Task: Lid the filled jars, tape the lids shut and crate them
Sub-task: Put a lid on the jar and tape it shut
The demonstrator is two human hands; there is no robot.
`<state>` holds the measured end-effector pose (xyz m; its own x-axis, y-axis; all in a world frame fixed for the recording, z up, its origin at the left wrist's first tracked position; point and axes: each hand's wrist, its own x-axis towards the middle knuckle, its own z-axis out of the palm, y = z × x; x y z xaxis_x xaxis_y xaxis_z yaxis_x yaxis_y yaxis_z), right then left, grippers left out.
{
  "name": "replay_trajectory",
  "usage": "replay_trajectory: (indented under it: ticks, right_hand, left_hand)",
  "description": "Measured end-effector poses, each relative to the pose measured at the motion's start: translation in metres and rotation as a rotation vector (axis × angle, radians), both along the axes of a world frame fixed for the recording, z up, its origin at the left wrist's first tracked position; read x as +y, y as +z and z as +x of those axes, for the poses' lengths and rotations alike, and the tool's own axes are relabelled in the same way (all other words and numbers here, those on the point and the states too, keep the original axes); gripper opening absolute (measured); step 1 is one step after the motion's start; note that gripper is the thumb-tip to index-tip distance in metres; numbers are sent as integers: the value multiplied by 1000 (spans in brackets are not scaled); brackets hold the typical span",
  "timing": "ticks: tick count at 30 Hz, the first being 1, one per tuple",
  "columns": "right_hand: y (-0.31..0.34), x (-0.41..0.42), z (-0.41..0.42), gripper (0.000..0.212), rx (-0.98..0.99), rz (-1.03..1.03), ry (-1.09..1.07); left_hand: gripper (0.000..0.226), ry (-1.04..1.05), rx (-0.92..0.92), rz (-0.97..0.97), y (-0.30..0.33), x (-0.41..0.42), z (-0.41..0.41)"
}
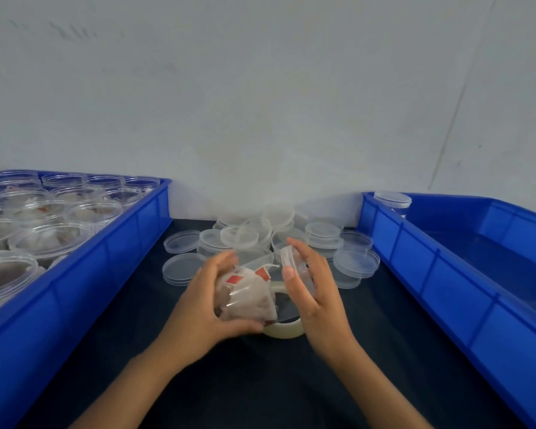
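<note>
Left hand [205, 308] curls round a clear jar of tea bags [245, 295] tipped sideways over the dark table [260, 382], right hand [313, 292] pinches a lid [290, 258] at its mouth; looks light, thin-walled, slick, best held round the body.

From my feed, the left crate [75, 267] runs off the left and bottom edges, so I can't count its jars [47, 239]. The right crate [464, 292] is cut by the right edge. My left hand [198, 308] covers the near side of the jar [245, 292] it grips, and the jar's outline is blurred. The right hand [313, 292] hides most of the lid [288, 258] it holds. The tape roll [283, 331] shows only partly beneath both.
</note>
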<state>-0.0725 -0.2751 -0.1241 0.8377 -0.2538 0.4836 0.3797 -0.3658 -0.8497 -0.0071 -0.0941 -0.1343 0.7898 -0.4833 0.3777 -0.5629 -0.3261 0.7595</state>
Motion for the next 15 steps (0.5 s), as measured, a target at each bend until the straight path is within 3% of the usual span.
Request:
replay_trajectory:
  ticks: [2, 3, 7, 11, 15]
  right_hand:
    - [-3, 2, -1, 55, 21, 65, 21]
    - [-3, 3, -1, 57, 33, 106, 50]
    - [-2, -2, 2, 55, 79, 201, 73]
    - [-15, -12, 3, 33, 216, -313, -78]
    - [-21, -14, 4, 26, 366, -589, 49]
  left_hand:
    - [110, 102, -305, 212, -5, -5, -4]
    - [108, 145, -365, 227, -8, -7, -5]
    - [90, 243, -127, 2, -15, -7, -2]
    - [83, 338, 40, -125, -19, 1, 9]
    - [83, 329, 161, -165, -21, 3, 15]
